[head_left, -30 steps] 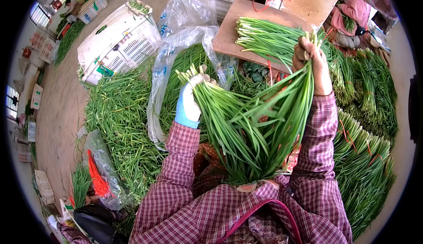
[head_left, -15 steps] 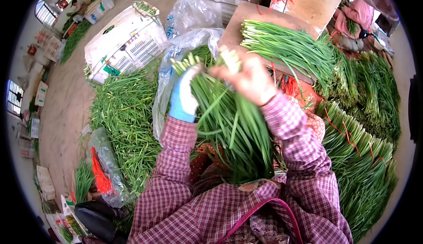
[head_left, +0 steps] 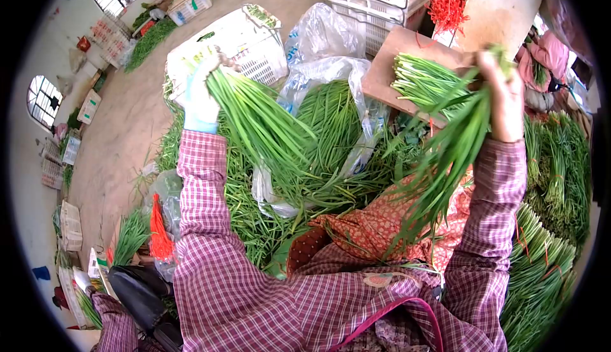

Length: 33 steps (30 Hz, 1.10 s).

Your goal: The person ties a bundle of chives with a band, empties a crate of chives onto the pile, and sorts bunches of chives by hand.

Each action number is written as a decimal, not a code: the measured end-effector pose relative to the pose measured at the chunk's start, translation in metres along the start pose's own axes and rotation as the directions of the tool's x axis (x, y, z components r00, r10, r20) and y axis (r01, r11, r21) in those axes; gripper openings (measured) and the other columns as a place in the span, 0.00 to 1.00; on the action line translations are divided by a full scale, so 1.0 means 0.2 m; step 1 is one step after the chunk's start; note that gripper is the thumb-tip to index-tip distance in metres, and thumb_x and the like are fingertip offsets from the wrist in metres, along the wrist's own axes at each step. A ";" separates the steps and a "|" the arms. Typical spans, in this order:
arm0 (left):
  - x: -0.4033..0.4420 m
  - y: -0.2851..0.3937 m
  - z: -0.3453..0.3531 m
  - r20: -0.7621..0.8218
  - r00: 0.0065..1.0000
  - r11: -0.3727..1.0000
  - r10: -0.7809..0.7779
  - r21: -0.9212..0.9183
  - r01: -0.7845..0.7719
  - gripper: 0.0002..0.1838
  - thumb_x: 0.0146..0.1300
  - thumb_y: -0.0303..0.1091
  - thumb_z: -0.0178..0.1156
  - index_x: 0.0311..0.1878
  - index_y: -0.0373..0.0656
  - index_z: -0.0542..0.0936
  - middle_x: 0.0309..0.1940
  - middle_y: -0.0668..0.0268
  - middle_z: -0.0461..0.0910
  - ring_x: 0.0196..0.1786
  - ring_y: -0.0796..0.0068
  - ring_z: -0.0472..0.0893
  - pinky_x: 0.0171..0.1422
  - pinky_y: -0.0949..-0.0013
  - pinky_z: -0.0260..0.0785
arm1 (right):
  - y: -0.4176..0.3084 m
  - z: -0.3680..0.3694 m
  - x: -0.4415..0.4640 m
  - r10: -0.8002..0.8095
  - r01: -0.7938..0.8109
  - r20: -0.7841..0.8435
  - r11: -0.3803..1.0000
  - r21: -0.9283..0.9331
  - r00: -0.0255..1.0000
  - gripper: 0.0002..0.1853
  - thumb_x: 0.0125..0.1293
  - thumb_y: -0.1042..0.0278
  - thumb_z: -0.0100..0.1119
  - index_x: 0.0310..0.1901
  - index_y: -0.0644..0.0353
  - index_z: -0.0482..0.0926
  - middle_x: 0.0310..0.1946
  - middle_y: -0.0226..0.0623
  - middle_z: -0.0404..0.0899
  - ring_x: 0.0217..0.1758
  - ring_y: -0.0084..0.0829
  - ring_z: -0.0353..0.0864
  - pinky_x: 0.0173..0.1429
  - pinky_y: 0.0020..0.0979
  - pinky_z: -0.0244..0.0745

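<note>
Floor (head_left: 102, 167) of dull brown, pale walls (head_left: 62, 56) with arched windows (head_left: 44, 102), flat board (head_left: 382, 75) bearing stalks (head_left: 417, 75), loose greens (head_left: 249, 225) heaped around a plastic bag (head_left: 334, 68), gloved left hand (head_left: 202, 94) clasping a green bunch (head_left: 261, 117) over the greens, well apart, right hand (head_left: 507, 104) clasping another bunch (head_left: 461, 142) near the board.

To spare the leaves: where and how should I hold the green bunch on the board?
Probably by its pale stem ends, from above at left: there the bunch lies straight on the board, while leaves in the right hand cover its other end.
</note>
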<state>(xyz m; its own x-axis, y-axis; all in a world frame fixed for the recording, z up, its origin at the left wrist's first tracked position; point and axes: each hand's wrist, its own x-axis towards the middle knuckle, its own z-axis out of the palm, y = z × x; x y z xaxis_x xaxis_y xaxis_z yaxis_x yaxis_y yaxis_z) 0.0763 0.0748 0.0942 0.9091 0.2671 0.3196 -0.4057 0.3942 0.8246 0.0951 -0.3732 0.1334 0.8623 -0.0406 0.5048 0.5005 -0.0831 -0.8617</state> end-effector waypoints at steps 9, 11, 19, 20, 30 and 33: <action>-0.40 -0.17 0.58 0.147 0.943 0.916 -0.299 -0.232 0.327 0.14 0.65 0.33 0.51 0.48 0.33 0.76 0.39 0.58 0.81 0.39 0.71 0.81 0.46 0.72 0.77 | -0.15 0.75 -0.13 0.029 -0.131 0.508 0.978 0.165 0.861 0.12 0.64 0.65 0.62 0.44 0.63 0.75 0.32 0.26 0.77 0.35 0.17 0.73 0.40 0.23 0.69; -0.45 -0.27 0.56 0.099 0.945 0.900 -0.312 -0.288 0.327 0.13 0.63 0.34 0.57 0.46 0.36 0.79 0.37 0.64 0.83 0.38 0.74 0.82 0.47 0.73 0.76 | -0.07 0.80 -0.20 0.011 -0.122 0.410 0.961 0.247 0.912 0.13 0.64 0.65 0.61 0.45 0.64 0.75 0.34 0.29 0.78 0.36 0.19 0.74 0.42 0.23 0.70; -0.75 -0.41 0.42 0.129 0.919 0.807 -0.373 -0.444 0.390 0.19 0.65 0.36 0.58 0.57 0.40 0.75 0.49 0.66 0.80 0.49 0.76 0.80 0.56 0.71 0.72 | 0.17 0.92 -0.47 0.081 -0.246 0.498 0.929 0.277 0.864 0.19 0.66 0.68 0.60 0.55 0.66 0.69 0.43 0.34 0.77 0.46 0.23 0.75 0.52 0.25 0.70; -0.79 -0.42 0.42 0.090 0.917 0.802 -0.388 -0.457 0.385 0.20 0.65 0.36 0.58 0.59 0.41 0.73 0.50 0.66 0.79 0.49 0.75 0.80 0.56 0.70 0.73 | 0.23 0.92 -0.50 0.068 -0.210 0.527 0.954 0.214 0.847 0.23 0.65 0.68 0.61 0.58 0.67 0.66 0.46 0.36 0.75 0.49 0.26 0.73 0.56 0.27 0.69; -0.85 -0.45 0.35 0.217 0.871 0.770 -0.440 -0.409 0.490 0.41 0.58 0.42 0.68 0.70 0.42 0.57 0.60 0.64 0.69 0.60 0.73 0.72 0.63 0.66 0.67 | 0.04 0.99 -0.30 -0.340 0.424 0.846 0.892 0.153 0.411 0.22 0.64 0.63 0.57 0.57 0.67 0.73 0.53 0.51 0.75 0.59 0.46 0.73 0.64 0.38 0.66; -0.88 -0.58 0.29 0.217 0.873 0.724 -0.437 -0.490 0.485 0.35 0.55 0.42 0.69 0.63 0.41 0.67 0.56 0.64 0.75 0.57 0.70 0.75 0.62 0.66 0.70 | 0.03 0.98 -0.34 -0.322 0.358 0.875 0.914 0.189 0.362 0.11 0.66 0.70 0.55 0.43 0.67 0.80 0.38 0.45 0.82 0.41 0.42 0.83 0.47 0.35 0.77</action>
<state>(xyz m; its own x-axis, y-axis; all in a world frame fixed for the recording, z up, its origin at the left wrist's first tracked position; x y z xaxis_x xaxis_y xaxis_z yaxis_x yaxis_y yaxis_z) -0.0305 -0.0687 -0.0303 0.9913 -0.1302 0.0194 0.1009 0.8460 0.5236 0.0551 -0.1763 0.0836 0.2182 0.8830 0.4156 0.7810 0.0973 -0.6169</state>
